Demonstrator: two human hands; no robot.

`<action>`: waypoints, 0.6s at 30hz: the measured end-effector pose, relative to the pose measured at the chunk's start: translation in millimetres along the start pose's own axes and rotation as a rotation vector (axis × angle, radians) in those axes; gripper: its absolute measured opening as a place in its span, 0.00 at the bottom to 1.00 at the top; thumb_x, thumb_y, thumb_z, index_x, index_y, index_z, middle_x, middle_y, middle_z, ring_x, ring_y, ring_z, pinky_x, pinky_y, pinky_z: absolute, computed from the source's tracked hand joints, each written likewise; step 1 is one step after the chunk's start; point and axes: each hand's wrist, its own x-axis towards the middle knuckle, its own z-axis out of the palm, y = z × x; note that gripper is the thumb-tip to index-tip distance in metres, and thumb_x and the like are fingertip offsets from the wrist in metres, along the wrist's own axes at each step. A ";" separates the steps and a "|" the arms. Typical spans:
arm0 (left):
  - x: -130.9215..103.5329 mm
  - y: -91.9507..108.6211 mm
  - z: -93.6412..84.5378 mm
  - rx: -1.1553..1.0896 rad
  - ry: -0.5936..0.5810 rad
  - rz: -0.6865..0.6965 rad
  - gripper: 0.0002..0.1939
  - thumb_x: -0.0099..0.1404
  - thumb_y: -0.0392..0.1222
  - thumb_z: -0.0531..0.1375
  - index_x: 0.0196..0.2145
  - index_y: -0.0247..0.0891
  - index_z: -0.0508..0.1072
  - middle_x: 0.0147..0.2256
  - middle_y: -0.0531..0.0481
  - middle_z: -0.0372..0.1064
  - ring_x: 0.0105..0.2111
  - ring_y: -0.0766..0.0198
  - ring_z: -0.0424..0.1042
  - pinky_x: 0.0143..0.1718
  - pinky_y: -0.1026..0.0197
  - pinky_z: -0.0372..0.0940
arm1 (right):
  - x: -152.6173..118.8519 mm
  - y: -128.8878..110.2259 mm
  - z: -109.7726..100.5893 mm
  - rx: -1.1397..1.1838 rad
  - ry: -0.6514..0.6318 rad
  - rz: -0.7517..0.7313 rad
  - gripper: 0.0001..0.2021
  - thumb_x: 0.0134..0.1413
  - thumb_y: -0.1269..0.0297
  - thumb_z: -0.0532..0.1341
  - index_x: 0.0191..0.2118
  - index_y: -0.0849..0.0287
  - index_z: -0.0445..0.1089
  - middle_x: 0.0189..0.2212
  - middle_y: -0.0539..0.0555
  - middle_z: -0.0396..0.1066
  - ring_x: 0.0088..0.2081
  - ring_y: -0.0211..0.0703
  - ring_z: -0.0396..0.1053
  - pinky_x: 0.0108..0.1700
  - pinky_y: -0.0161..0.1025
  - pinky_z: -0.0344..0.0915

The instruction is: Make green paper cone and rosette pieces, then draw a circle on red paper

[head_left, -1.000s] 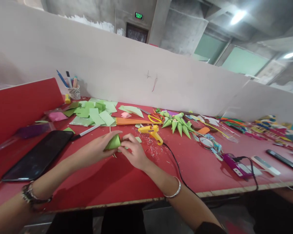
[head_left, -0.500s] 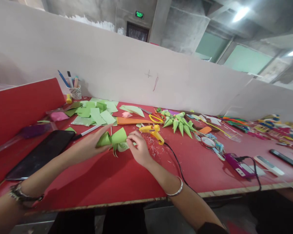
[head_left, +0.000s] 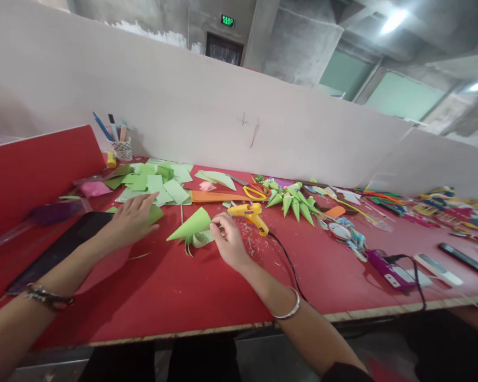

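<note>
My right hand (head_left: 230, 241) pinches the wide end of a light green paper cone (head_left: 191, 225), whose tip points left. Below the cone, curled pale green paper strips (head_left: 197, 241) lie on the table. My left hand (head_left: 133, 220) is apart from the cone, near the black phone (head_left: 63, 249). A curved green paper piece (head_left: 155, 214) shows between its thumb and long, nearly straight fingers; the rest of that piece is hidden by the hand. Close to my right hand lies a yellow glue gun (head_left: 250, 214) with a black cord.
Green paper sheets (head_left: 147, 180) pile up at the back left, near a pen cup (head_left: 121, 149). Orange-handled scissors (head_left: 257, 191) and finished green paper cones (head_left: 290, 201) lie behind the glue gun. A purple power strip (head_left: 390, 270) sits at right. A white partition (head_left: 207, 116) runs behind.
My left hand has moved left, away from the cone, with the curved green paper piece. The cone's pointed end now shows. My right hand has hardly moved.
</note>
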 end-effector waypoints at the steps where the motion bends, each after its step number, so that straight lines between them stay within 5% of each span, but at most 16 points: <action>1: -2.5 9.0 -1.5 -0.035 -0.012 0.026 0.37 0.57 0.49 0.52 0.60 0.33 0.46 0.55 0.33 0.52 0.55 0.40 0.52 0.53 0.42 0.50 | -0.3 -1.3 0.0 -0.018 -0.016 -0.023 0.06 0.55 0.67 0.51 0.29 0.58 0.60 0.29 0.50 0.59 0.32 0.36 0.60 0.33 0.33 0.61; 5: -17.3 54.4 -20.5 -0.309 -0.189 0.196 0.38 0.57 0.52 0.54 0.61 0.43 0.42 0.60 0.42 0.46 0.58 0.48 0.50 0.54 0.49 0.53 | -2.5 -7.9 -0.8 -0.035 -0.069 -0.124 0.05 0.55 0.67 0.53 0.29 0.58 0.61 0.29 0.50 0.60 0.32 0.36 0.61 0.33 0.34 0.61; 8: -24.6 75.3 -34.8 -0.432 -0.293 0.210 0.32 0.59 0.52 0.52 0.60 0.43 0.50 0.60 0.46 0.50 0.57 0.50 0.54 0.52 0.55 0.57 | -3.7 -13.7 -3.3 -0.032 -0.034 -0.167 0.06 0.55 0.67 0.53 0.27 0.57 0.61 0.28 0.50 0.60 0.32 0.36 0.61 0.33 0.34 0.61; 11: -24.5 78.6 -40.3 -0.722 -0.360 0.115 0.29 0.62 0.54 0.46 0.58 0.41 0.55 0.55 0.45 0.60 0.53 0.52 0.61 0.50 0.57 0.60 | -3.2 -17.0 -5.9 -0.033 0.044 -0.156 0.07 0.55 0.67 0.53 0.26 0.57 0.60 0.27 0.50 0.60 0.30 0.36 0.60 0.32 0.34 0.61; 14: -20.8 79.6 -42.8 -1.108 -0.485 -0.089 0.30 0.63 0.57 0.42 0.58 0.39 0.55 0.42 0.42 0.71 0.36 0.56 0.71 0.37 0.57 0.68 | -2.8 -17.4 -6.7 -0.045 0.095 -0.141 0.08 0.56 0.67 0.52 0.26 0.57 0.59 0.26 0.49 0.59 0.29 0.36 0.60 0.31 0.34 0.61; 18: -20.4 89.1 -48.3 -1.323 -0.706 -0.170 0.25 0.61 0.59 0.46 0.43 0.37 0.69 0.36 0.42 0.71 0.27 0.63 0.69 0.25 0.62 0.67 | -6.9 -18.1 -5.2 -0.081 -0.001 -0.265 0.02 0.54 0.68 0.55 0.31 0.57 0.63 0.30 0.51 0.62 0.32 0.36 0.62 0.33 0.34 0.63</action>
